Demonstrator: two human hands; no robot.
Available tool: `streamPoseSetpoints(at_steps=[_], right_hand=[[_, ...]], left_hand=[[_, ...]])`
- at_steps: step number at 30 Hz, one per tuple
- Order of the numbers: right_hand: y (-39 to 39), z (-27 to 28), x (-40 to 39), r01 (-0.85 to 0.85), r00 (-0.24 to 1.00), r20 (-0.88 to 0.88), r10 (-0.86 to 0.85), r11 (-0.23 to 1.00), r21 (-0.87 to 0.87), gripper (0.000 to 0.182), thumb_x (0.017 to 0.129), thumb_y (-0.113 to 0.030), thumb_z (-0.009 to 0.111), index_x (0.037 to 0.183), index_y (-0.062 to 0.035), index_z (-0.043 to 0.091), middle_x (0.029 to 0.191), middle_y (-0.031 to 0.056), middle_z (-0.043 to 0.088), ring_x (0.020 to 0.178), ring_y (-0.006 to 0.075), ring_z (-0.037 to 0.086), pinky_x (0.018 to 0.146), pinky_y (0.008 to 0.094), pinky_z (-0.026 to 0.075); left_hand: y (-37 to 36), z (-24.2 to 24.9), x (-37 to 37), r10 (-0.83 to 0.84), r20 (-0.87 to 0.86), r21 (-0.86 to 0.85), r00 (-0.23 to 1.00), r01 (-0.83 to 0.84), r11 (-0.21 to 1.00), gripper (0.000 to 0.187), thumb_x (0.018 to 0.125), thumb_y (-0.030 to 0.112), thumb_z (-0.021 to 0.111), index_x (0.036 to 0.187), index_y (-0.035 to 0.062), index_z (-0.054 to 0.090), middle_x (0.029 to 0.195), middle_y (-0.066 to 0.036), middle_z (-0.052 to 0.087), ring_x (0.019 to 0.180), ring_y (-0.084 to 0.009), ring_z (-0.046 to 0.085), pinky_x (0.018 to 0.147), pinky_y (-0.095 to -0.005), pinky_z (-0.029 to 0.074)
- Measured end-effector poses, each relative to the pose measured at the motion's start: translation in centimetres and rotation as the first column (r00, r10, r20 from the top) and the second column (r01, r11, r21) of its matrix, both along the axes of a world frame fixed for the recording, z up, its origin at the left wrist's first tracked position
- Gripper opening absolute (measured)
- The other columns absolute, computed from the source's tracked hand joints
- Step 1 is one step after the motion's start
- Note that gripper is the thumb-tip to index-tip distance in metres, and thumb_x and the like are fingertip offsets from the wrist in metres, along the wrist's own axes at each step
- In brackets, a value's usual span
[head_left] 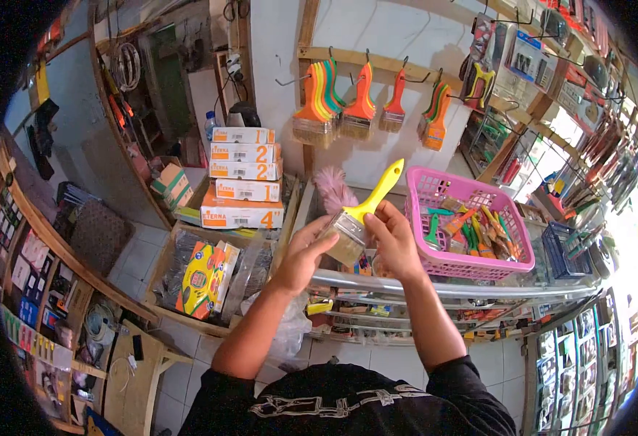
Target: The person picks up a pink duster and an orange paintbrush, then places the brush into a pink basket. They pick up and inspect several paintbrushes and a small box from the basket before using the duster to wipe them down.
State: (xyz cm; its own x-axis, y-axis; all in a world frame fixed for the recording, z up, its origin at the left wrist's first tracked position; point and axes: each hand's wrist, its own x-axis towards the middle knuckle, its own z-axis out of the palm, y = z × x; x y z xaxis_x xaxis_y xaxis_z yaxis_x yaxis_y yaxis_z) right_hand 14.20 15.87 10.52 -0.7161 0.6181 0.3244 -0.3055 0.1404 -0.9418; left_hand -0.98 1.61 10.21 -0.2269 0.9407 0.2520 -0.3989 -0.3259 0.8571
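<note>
A paint brush with a yellow handle point(382, 190) is held in front of me above the glass counter, its handle pointing up and to the right. My left hand point(306, 254) grips the metal band and bristle end. Fingers of my right hand point(395, 240) are closed on the lower part of the handle. Just right of my right hand, a pink basket point(471, 269) holds several brushes with green, orange and yellow handles. Behind the brush in my hands is a pinkish feathery duster point(333, 189).
Brushes point(319, 98) hang in groups from wall hooks ahead. Stacked orange and white boxes point(242, 216) stand at the left, behind an open carton with a yellow package point(204, 280). A dark blue basket point(567, 251) sits at the right. The counter's metal edge point(478, 292) runs below my hands.
</note>
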Motion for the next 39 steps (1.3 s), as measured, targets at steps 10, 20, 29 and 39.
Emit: streamPoseSetpoints(at_steps=[10, 20, 29, 39], right_hand=[[-1.0, 3.7, -2.0, 0.033, 0.992, 0.104, -0.069, 0.948, 0.316, 0.031, 0.104, -0.014, 0.064, 0.13, 0.003, 0.06, 0.095, 0.0011, 0.066, 0.078, 0.0052, 0.056, 0.068, 0.025, 0.048], [-1.9, 6.4, -4.8, 0.18, 0.959, 0.101, -0.264, 0.846, 0.502, 0.047, 0.098, -0.011, 0.069, 0.141, 0.0006, 0.055, 0.092, 0.0102, 0.069, 0.072, 0.0107, 0.061, 0.065, 0.0286, 0.05], [-1.5, 10.6, -5.0, 0.225, 0.952, 0.073, -0.299, 0.838, 0.496, 0.069, 0.098, -0.003, 0.066, 0.16, -0.0118, 0.037, 0.117, 0.0157, 0.069, 0.077, 0.0103, 0.063, 0.067, 0.0304, 0.053], [0.8, 11.7, -6.0, 0.212, 0.976, -0.05, -0.21, 0.894, 0.394, 0.059, 0.101, -0.001, 0.061, 0.157, -0.0096, 0.044, 0.13, 0.0107, 0.065, 0.088, 0.0078, 0.062, 0.073, 0.0275, 0.054]], left_hand=[[-0.8, 2.7, -4.8, -0.01, -0.513, -0.044, 0.858, -0.015, 0.999, 0.057, 0.099, 0.003, 0.066, 0.15, -0.0013, 0.042, 0.131, -0.011, 0.065, 0.12, -0.0149, 0.063, 0.102, -0.0297, 0.052], [1.4, 3.4, -7.8, 0.011, -0.467, 0.025, 0.884, 0.001, 1.0, 0.053, 0.099, 0.0, 0.065, 0.147, 0.0002, 0.043, 0.132, -0.013, 0.065, 0.121, -0.0169, 0.064, 0.103, -0.0303, 0.052], [6.0, 7.3, -9.7, 0.009, -0.424, 0.139, 0.906, 0.055, 0.989, 0.055, 0.101, 0.001, 0.064, 0.151, -0.0013, 0.04, 0.134, -0.015, 0.064, 0.124, -0.0181, 0.063, 0.106, -0.0316, 0.051], [8.6, 9.4, -10.5, -0.035, -0.366, 0.13, 0.93, 0.089, 0.988, 0.053, 0.099, 0.002, 0.067, 0.147, -0.0026, 0.044, 0.129, -0.014, 0.066, 0.118, -0.0161, 0.065, 0.102, -0.0298, 0.053]])
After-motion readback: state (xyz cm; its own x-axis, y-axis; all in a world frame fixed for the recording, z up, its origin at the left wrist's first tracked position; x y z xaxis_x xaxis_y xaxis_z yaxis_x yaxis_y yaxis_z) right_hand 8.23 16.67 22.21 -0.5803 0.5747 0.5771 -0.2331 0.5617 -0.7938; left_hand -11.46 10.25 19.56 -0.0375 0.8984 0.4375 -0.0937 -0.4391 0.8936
